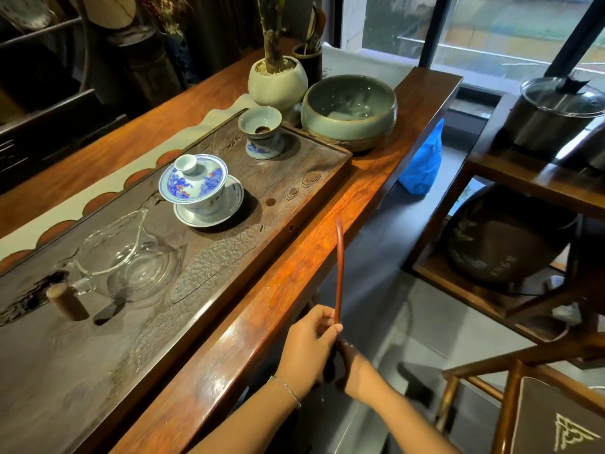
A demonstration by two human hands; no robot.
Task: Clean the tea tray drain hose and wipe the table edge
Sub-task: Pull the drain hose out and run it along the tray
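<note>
A thin reddish-brown drain hose (339,267) stands almost upright beside the table edge (294,280), its free end near the tray's side. My left hand (309,347) pinches the hose low down. Just below it my right hand (355,368) is closed around the hose's lower part, which is mostly hidden. The dark carved wooden tea tray (229,257) lies on the table, with a small round drain hole (290,227) in its side wall facing me.
On the tray stand a blue-and-white gaiwan (199,188), a strainer cup (261,132), a glass pitcher (127,257) and a wooden stopper (67,301). A green ceramic bowl (348,109) and plant pot (276,78) sit beyond. Chair (523,404) and shelf (510,191) stand right.
</note>
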